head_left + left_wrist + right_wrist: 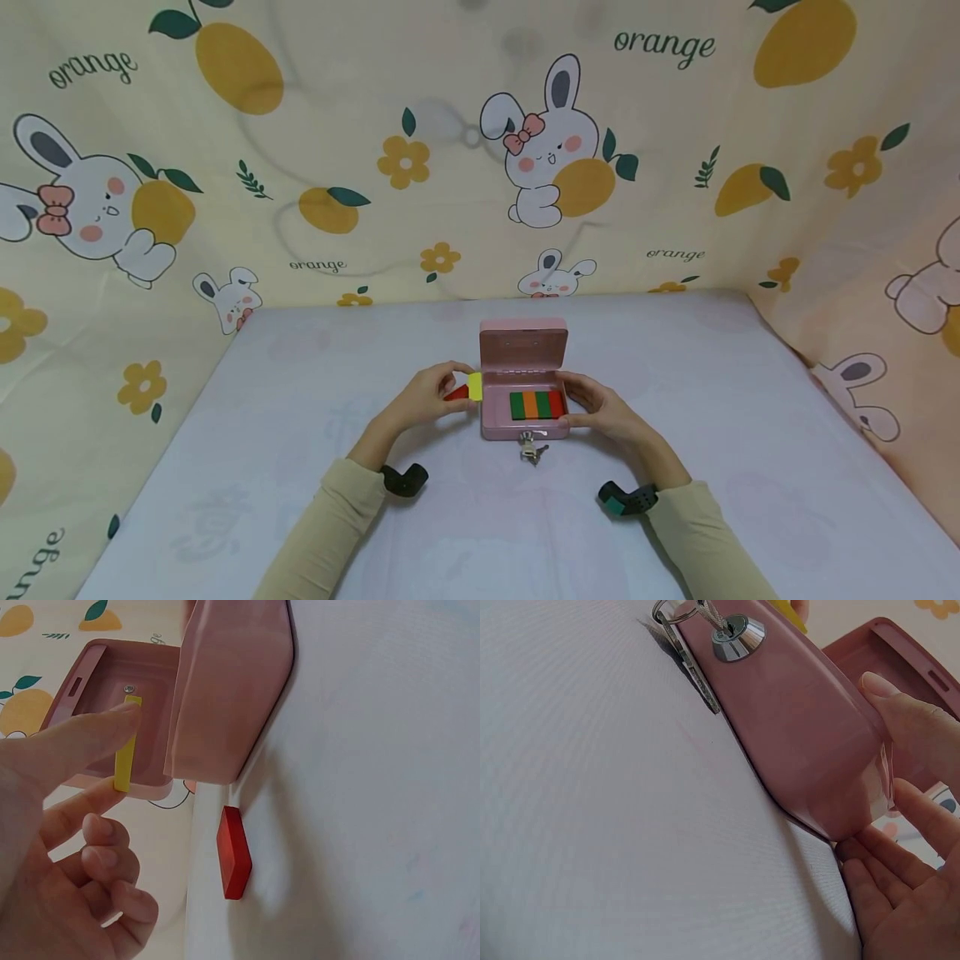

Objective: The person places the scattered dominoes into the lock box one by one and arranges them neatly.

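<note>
A pink metal cash box (493,423) stands on the table with its lid (523,348) raised. Inside, at the right, green, orange and red blocks (530,406) lie side by side. Just left of the box, my left hand (423,398) pinches a thin yellow block (127,746) between thumb and index finger, its other fingers loosely curled. Below that hand a red block (234,855) with slanted ends lies on the table. My right hand (609,412) grips the box's right side, the thumb (881,684) at the rim and the fingers against the outer wall.
Keys (532,453) on a ring hang from the lock (739,637) at the box front, one inserted. The white tabletop (480,533) spreads around the box. A patterned cloth (450,217) rises behind and at both sides. Both wrists wear black bands (405,481).
</note>
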{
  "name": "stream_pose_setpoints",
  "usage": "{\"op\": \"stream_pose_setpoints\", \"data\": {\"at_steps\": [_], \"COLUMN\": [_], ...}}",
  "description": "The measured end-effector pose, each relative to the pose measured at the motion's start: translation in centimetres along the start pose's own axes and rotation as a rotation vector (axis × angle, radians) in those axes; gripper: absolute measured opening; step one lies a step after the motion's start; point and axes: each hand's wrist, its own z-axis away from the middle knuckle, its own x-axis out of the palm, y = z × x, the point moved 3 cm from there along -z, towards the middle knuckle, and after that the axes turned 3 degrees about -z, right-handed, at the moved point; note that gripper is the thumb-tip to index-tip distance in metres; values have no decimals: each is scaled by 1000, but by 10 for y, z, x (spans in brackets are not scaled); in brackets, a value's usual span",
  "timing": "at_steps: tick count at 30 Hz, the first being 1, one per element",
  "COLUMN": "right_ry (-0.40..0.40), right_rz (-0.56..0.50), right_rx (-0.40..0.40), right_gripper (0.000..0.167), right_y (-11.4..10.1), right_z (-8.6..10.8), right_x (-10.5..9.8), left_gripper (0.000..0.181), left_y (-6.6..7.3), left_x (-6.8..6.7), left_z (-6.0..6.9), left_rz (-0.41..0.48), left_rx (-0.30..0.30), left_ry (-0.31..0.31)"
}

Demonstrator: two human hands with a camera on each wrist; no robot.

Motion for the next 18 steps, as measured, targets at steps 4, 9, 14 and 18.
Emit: {"op": "stream_pose_setpoints", "data": {"at_steps": [4,9,14,18], "right_ry": [-1,-9,-3,0], "right_rz": [4,-3,6,11], "right_rx": [-1,-14,2,10], "right_gripper": [76,75,77,77], "right_y": [0,0,1,1], "right_z": [0,0,0,0], "right_x": [0,-1,0,0], "left_gripper": [49,49,49,49], "left_y": [2,3,4,5], "left_x": [1,4,6,8], "left_z": [1,0,0,0], "left_rz": [7,13,17,17], "left_rx": [17,19,27,29], "left_ry": [-5,-8,-12,-13]}}
